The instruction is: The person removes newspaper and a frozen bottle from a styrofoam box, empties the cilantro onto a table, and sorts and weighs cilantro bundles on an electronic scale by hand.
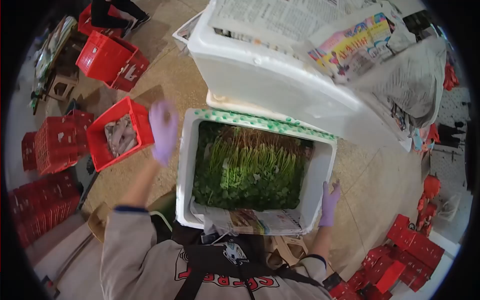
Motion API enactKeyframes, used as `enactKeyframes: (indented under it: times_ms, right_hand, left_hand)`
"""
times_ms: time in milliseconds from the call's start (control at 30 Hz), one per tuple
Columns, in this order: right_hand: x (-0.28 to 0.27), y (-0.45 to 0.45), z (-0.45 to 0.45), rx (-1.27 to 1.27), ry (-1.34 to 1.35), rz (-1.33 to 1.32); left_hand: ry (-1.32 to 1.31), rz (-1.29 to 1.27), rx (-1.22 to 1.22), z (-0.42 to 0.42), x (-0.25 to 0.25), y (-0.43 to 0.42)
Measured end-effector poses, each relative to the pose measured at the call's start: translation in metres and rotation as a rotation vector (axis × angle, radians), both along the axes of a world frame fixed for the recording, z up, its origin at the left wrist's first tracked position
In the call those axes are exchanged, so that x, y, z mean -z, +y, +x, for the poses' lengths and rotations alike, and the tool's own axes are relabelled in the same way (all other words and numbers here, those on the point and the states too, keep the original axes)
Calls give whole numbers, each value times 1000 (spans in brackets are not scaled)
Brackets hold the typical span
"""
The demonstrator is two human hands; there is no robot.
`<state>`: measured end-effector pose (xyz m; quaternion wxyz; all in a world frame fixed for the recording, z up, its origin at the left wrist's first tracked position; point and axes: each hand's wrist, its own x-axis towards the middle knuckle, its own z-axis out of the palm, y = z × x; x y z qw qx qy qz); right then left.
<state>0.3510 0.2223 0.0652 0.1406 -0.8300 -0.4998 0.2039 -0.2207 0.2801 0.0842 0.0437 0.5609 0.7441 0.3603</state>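
1. Many red crates (45, 205) stacked at far L, w/ a few more (102, 55) on the floor farther off.
2. One red tub (102, 150), on floor nr the stacks, w/ pale grayish stuff inside; can't tell what.
3. L hand (164, 131), purple glove, blurred, just R of the tub & nr the foam box's far L corner; can't tell if open or closed.
4. White foam box (184, 175) in front of the person, ctr; green marks along far rim.
5. Leafy greens (245, 167) inside that box, roots & stems twd far side, leaves twd near side. Printed paper (265, 223) along box's near wall.
6. Bigger foam block (265, 82) behind, w/ newspaper (270, 20) on top.
7. R hand (328, 205), purple glove, at box's outer R wall, fingers up; can't tell if it's gripping.
8. Crumpled newspaper (405, 95) hangs over the block's R end.
9. Red bins (417, 250), bunched low at far R.
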Motion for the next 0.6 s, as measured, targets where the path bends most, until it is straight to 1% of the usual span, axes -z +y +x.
enactKeyframes:
  times_ms: [33,67,100,133,167,200,233,267,300,333,367,400,433,500,567,600]
  right_hand:
    - [27,4,26,-16,7,-5]
    - [59,14,52,101,534,-35]
    - [76,25,74,219,1055,-79]
    - [71,34,64,302,1247,-90]
    - [80,39,68,279,1328,-195]
    - [93,35,75,258,1410,-295]
    - [116,21,84,253,1408,-308]
    - [144,6,92,428,1411,-410]
    - [155,-1,96,597,1403,-505]
    - [149,-5,93,583,1397,-506]
    - [144,-10,84,631,1321,-478]
    - [136,-14,74,679,1247,-456]
    - [131,-21,75,667,1246,-473]
    - [122,-35,78,551,1441,-540]
    - [85,-40,51,499,1268,-547]
    - [122,-54,64,367,1365,-443]
  left_hand:
    - [182,111,122,40,-6,-56]
    - [97,-122,88,82,7,-119]
    - [-75,-90,447,118,-1,-153]
    - [-165,-214,529,162,-3,-183]
    - [-299,-306,610,204,-1,-207]
    - [-326,-376,647,246,1,-218]
    - [-352,-438,690,287,3,-219]
    - [-433,-523,679,326,9,-215]
    - [-516,-598,668,364,14,-207]
    - [-527,-705,668,397,15,-195]
    - [-532,-813,667,424,16,-183]
    - [-530,-808,655,451,25,-176]
    - [-526,-810,590,479,37,-177]
    - [-524,-808,484,508,51,-189]
    - [-715,-706,395,526,67,-196]
    - [-774,-689,365,522,68,-204]
